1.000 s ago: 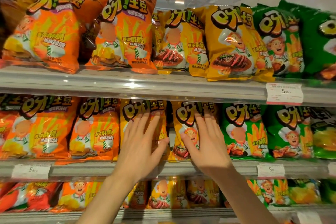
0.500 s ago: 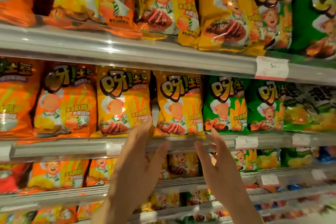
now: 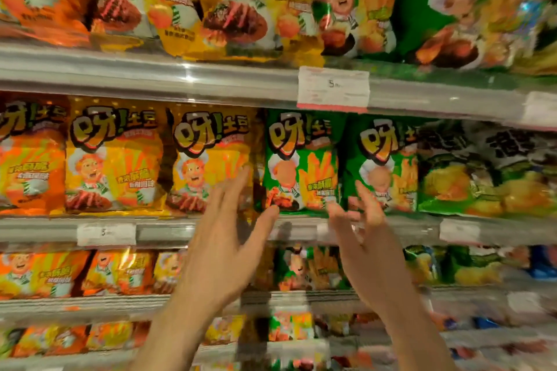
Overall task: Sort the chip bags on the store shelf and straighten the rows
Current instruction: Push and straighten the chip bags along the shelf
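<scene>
Chip bags stand in rows on the store shelves. On the middle shelf, from left: an orange bag [image 3: 30,166], two yellow bags [image 3: 114,153] [image 3: 208,159], two green bags [image 3: 301,159] [image 3: 382,166]. My left hand [image 3: 223,238] is raised with fingers spread, in front of the second yellow bag's lower right, holding nothing. My right hand [image 3: 364,229] hovers in front of the green bags' lower edge, fingers loosely bent, empty. The frame is blurred, so I cannot tell if either hand touches a bag.
The upper shelf carries orange, yellow [image 3: 241,6] and green [image 3: 355,3] bags above a rail with a white price tag [image 3: 333,87]. Different green bags [image 3: 488,172] fill the middle shelf's right. Lower shelves [image 3: 90,304] hold smaller bags.
Both hands left the two yellow bags, dropped and shifted right toward the green bags. The view has moved right and closer to the shelf.
</scene>
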Tool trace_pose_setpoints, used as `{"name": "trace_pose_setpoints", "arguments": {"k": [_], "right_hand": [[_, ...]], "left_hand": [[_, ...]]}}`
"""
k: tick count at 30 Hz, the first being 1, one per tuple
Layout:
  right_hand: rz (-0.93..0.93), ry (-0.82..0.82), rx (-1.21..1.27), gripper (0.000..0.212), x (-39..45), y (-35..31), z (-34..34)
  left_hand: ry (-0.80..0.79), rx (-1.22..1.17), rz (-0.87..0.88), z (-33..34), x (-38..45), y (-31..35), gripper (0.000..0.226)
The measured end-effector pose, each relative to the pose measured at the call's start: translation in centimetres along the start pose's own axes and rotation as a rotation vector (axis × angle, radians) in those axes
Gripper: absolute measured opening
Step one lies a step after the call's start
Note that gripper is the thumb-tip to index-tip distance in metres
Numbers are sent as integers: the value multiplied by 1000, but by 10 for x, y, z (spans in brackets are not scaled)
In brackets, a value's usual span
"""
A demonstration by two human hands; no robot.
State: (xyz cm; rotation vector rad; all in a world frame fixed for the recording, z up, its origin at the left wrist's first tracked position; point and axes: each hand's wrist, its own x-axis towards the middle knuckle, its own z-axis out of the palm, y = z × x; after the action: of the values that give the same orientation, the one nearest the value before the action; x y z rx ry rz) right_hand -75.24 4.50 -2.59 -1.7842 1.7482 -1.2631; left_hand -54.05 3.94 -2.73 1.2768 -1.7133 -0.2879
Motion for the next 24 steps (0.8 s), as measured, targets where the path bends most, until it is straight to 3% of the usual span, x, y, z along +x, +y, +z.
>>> {"name": "trace_pose_setpoints", "arguments": {"k": [5,9,15,20,24], "right_hand": [[-156,-8,-60,78,24,24,-49],[-503,154,-290,66,52,38,-66],[-493,109,-632,68,93,38,-75],[-532,101,-789,73,112,48,-64],[-542,84,-841,81,123,57,-56]], "left_hand": [[68,167,62,40,13,35,63],[53,404,95,53,38,40,67],[-23,739,234,68,72,31,63],[-13,785,349,87,92,26,62],[11,790,330,104,96,22,68]]}}
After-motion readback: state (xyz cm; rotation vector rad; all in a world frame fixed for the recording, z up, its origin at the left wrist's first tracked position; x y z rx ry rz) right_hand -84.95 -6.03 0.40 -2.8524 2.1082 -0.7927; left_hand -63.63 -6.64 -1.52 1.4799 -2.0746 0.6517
